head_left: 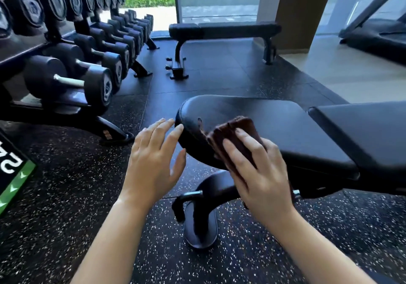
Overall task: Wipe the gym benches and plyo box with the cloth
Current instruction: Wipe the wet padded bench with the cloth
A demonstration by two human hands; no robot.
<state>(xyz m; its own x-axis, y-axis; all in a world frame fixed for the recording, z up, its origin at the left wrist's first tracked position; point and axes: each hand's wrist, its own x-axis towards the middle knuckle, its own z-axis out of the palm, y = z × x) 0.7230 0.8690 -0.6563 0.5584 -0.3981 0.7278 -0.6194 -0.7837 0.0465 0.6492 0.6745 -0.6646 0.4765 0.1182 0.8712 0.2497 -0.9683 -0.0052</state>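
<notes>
A brown cloth (236, 138) is pressed flat by the right hand (259, 169) on the near bench (274, 125); at 9 o'clock, the left hand (153, 158) is held with fingers spread, empty.

— What is the person wearing on the arms?

— Nothing that shows. Both forearms are bare up to the frame's lower edge; no sleeve or cuff.

— Anything on the left hand (153, 156) or right hand (261, 169)?

— No gloves, rings, watch or bands. The fingers (236, 151) have short, unpainted nails.

bench (274, 129) cropped right, cloth (236, 138) partly covered
</notes>
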